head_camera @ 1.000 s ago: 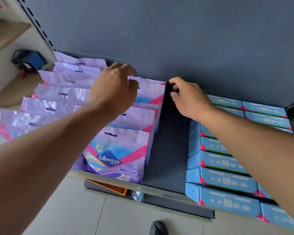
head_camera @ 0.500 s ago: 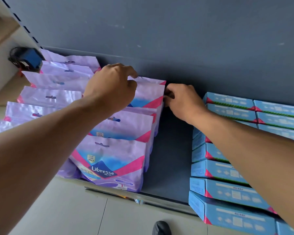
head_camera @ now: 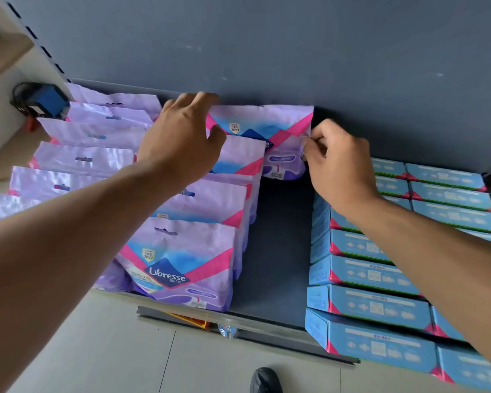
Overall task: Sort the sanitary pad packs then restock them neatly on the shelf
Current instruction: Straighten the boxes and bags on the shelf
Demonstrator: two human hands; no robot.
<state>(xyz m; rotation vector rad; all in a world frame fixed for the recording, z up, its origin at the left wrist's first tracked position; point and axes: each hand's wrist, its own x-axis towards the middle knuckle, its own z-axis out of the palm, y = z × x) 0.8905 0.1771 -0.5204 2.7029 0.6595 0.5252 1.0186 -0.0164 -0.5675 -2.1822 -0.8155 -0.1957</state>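
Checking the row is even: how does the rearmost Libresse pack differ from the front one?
The rear pack sits shifted right into the bare shelf gap; the front pack sits in line. The right hand pinches the rear pack's edge; nothing touches the front pack. Both share one purple-and-pink design.

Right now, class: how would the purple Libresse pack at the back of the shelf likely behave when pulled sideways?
The rear Libresse pack looks soft: its film is crinkled, so it would probably bend, not slide rigidly. It stands on a narrow base, so it may tip. The right hand pinches its edge, suggesting it is light.
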